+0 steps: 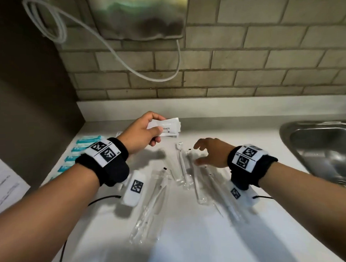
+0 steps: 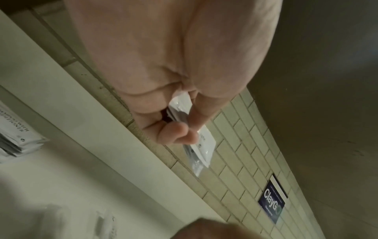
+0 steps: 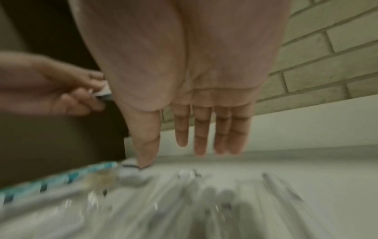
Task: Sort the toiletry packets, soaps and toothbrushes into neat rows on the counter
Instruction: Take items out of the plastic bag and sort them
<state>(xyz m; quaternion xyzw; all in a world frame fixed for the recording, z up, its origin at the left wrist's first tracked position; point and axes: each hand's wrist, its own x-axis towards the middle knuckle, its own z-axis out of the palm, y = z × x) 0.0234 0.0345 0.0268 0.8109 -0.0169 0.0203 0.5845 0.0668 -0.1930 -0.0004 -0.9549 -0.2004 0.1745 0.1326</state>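
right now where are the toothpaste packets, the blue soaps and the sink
toothpaste packets [image 1: 169, 126]: head view, on the printed white face beyond the left hand's [image 1: 143, 132] thumb.
blue soaps [image 1: 77, 149]: head view, on a wrapper in the row at the counter's left edge.
sink [image 1: 325, 152]: head view, on the steel basin wall.

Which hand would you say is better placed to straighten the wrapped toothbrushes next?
Probably the right hand: it hangs open and empty just above the wrapped toothbrushes on the counter, while the left hand is raised and pinches a stack of toothpaste packets.
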